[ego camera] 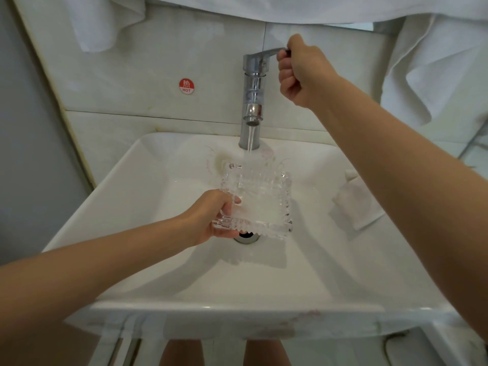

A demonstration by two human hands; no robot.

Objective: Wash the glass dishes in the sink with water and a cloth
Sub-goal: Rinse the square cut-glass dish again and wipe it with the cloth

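Left hand: the left hand (211, 215) grips the near-left corner of the dish (260, 202), thumb on the upper face and the other fingers curled under the edge.
Dish: a square dish of clear cut glass with a ribbed border — it is held over the middle of the sink (126, 207), a little tilted, just above the drain (247, 237).
Water: a thin stream (250, 140) runs from the tap (253, 101) and falls on the far part of the dish.
Right hand: the right hand (299, 72) is at the far right of the tap, its fingers curled around the end of the lever (269, 52).
Cloth: a white cloth (355, 204) lies on the right slope of the sink, partly behind the right forearm — it is apart from the dish.
Wall: a round red sticker (186, 86) with the word HOT is left of the tap, and white towels (105, 19) hang at the far side.
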